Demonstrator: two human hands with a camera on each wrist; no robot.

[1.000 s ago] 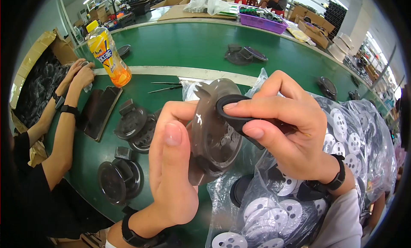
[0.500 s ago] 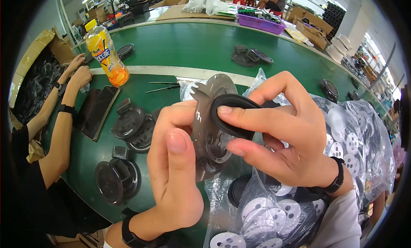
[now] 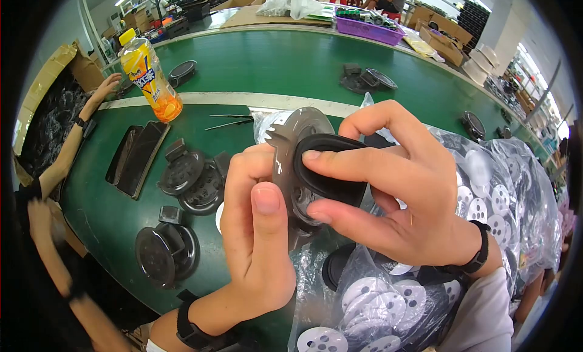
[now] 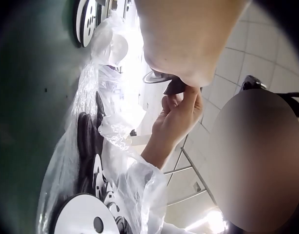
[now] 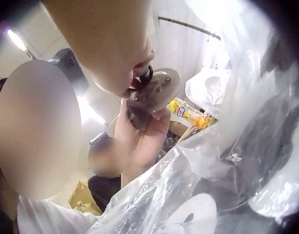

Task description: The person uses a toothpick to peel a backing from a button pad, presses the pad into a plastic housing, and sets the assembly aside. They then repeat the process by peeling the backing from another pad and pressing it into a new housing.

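Observation:
My left hand (image 3: 258, 249) holds a translucent grey-brown round plastic housing (image 3: 283, 148) on edge above the green table, fingers behind it and thumb raised in front. A smooth black oval pad (image 3: 333, 176) is pinched between the fingers and thumb of my right hand (image 3: 419, 188). The pad overlaps the housing's face. In the right wrist view, the housing (image 5: 164, 90) shows small bumps on its disc, with the black pad (image 5: 145, 77) at its edge. In the left wrist view, the forearm hides most of the housing.
Plastic bags of white perforated discs (image 3: 373, 306) lie right and below my hands. More grey housings (image 3: 159, 258) stand at left, near a dark flat case (image 3: 143, 160), tweezers (image 3: 229, 122) and a drink bottle (image 3: 150, 78). Another person's arm (image 3: 57, 160) reaches in from the left.
My right hand has shifted slightly left with the black pad, turned more over the housing's face. The other person's nearer arm has swung down and back from the table.

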